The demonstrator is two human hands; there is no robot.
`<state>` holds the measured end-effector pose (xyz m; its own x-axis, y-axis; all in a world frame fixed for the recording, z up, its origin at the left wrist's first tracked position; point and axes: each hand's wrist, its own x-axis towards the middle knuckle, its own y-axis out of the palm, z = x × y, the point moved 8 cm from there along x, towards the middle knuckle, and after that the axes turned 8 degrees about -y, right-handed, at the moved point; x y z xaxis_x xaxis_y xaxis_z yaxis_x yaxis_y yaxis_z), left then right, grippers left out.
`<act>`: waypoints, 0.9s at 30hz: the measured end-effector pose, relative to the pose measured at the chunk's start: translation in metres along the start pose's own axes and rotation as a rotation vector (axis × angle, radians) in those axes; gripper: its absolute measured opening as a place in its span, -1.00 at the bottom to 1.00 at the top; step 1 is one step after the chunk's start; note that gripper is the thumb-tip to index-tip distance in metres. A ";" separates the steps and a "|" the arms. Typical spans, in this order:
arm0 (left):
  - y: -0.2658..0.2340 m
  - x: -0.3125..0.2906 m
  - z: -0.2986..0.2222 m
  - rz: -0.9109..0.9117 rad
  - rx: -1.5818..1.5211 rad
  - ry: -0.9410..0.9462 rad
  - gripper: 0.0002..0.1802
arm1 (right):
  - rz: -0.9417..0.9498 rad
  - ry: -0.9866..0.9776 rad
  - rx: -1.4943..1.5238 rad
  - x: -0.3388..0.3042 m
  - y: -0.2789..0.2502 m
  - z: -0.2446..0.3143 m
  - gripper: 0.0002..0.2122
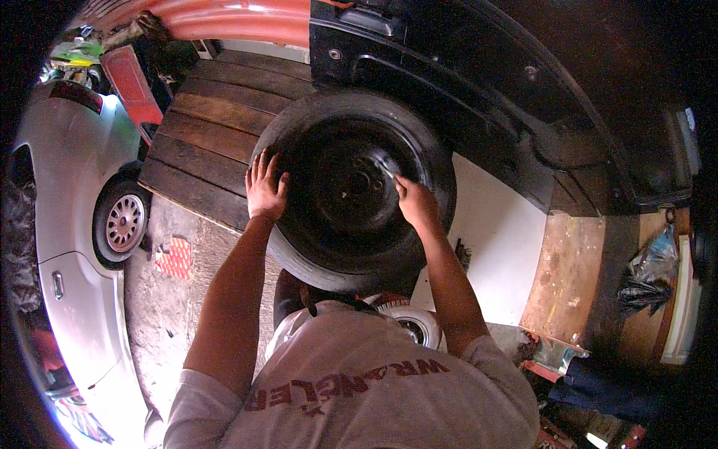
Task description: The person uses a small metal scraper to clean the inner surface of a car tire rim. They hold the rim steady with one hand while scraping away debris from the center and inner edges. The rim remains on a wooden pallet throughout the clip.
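Note:
A large black wheel with its tire [288, 123] lies in front of me, its dark dished rim [329, 150] facing up. My left hand [267, 191] rests on the tire's left side with the fingers spread flat. Over the right part of the rim, my right hand [416, 200] is closed round a slim tool [390, 173]. The tool's pale end points inward at the rim's middle; its exact kind is too small to tell. A few bright spots show near the dark hub hole.
Wooden planks [209, 112] lie under and left of the wheel. A black panel [449, 90] stands beyond it, and a white board [501, 232] lies to the right. A silver car [82, 262] is parked at the left. Another wheel [417, 323] sits close below me.

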<state>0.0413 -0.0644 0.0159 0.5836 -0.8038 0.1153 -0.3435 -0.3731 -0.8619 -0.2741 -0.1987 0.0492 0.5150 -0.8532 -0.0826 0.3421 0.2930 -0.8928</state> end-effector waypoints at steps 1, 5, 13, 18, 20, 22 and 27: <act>0.001 -0.001 0.000 -0.003 -0.019 0.004 -0.37 | 0.003 -0.006 0.009 0.007 0.001 0.004 -0.73; 0.004 0.001 -0.004 -0.003 -0.034 0.019 -0.37 | -0.052 -0.098 0.054 0.017 0.021 0.009 -0.71; 0.000 -0.001 0.001 -0.007 -0.020 -0.002 -0.38 | 0.079 -0.020 0.004 -0.011 0.017 0.011 -0.72; -0.002 -0.001 -0.007 0.007 -0.027 0.010 -0.39 | 0.048 -0.016 -0.003 0.013 0.000 0.010 -0.71; -0.001 -0.001 -0.008 0.019 -0.029 0.011 -0.38 | -0.004 -0.079 -0.038 0.018 0.008 0.002 -0.71; -0.001 0.000 -0.008 0.004 -0.021 0.021 -0.37 | -0.056 -0.151 -0.015 0.016 0.009 0.001 -0.70; -0.003 -0.001 -0.007 -0.027 -0.006 0.045 -0.35 | 0.009 -0.031 -0.085 -0.023 0.016 -0.012 -0.74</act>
<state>0.0366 -0.0651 0.0216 0.5592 -0.8133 0.1608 -0.3326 -0.3978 -0.8551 -0.2900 -0.1797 0.0316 0.5427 -0.8362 -0.0782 0.2703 0.2621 -0.9264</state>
